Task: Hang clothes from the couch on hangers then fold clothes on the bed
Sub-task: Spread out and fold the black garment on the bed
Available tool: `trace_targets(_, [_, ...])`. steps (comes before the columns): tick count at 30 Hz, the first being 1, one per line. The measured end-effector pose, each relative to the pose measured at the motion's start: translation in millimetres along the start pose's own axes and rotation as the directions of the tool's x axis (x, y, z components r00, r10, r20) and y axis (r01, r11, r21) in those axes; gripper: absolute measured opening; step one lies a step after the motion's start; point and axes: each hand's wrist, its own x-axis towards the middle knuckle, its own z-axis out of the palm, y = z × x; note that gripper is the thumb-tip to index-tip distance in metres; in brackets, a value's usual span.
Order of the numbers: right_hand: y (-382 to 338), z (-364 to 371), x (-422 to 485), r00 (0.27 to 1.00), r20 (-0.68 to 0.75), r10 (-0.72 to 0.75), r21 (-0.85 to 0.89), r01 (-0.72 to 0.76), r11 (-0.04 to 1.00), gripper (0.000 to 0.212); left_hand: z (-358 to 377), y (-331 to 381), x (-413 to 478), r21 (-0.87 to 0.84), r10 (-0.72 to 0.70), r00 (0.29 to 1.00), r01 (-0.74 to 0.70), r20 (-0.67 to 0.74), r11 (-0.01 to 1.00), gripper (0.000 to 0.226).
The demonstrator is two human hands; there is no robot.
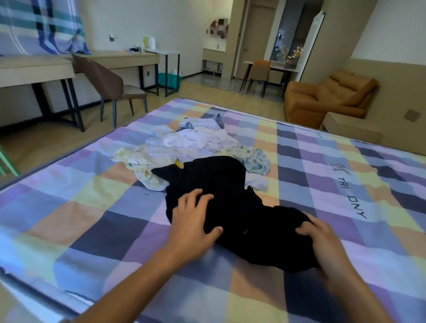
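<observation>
We see a black garment (230, 198) lying crumpled on the checked bed (84, 217), about midway between its left and right edges and reaching toward the near edge. The cloth is dark, bunched into folds, and shows a small button near its near end. The left hand (193, 223) rests on the garment's left part, fingers spread and released, thumb on the cloth. The right hand (325, 240) covers its right end with fingers bent; we cannot tell whether they grasp it. A pile of pale clothes (195, 141) touches the garment on the far-edge side.
</observation>
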Motion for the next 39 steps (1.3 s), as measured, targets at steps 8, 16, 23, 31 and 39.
trace_targets(8, [49.7, -63.1, 6.3, 0.95, -0.312, 0.014, -0.522, -0.183, 0.833, 0.032, 24.5, -20.8, 22.3, 0.197, 0.107, 0.991, -0.12, 0.078, 0.973, 0.032])
trace_targets(16, [41.8, 16.9, -2.3, 0.859, 0.405, -0.314, -0.572, 0.506, 0.645, 0.075, 3.8, 59.1, -18.3, -0.389, 0.332, 0.943, -0.306, -0.001, 0.869, 0.024])
trace_targets(23, [25.7, -0.5, -10.2, 0.893, 0.259, -0.367, -0.377, 0.444, 0.813, 0.039, 9.3, 20.5, -28.1, -0.166, 0.383, 0.903, -0.354, 0.196, 0.92, 0.088])
trace_targets(31, [7.1, -63.3, -2.1, 0.98, -0.056, -0.19, -0.199, 0.175, 0.964, 0.036, 1.7, 47.3, 10.5, -0.552, 0.19, 0.977, -0.106, 0.097, 0.827, 0.028])
trace_targets(39, [-68.8, -134.1, 16.8, 0.83, -0.33, -0.45, -0.3, 0.359, 0.883, 0.036, -79.6, 65.6, 62.4, -0.734, 0.015, 0.999, 0.018, 0.037, 0.679, 0.027])
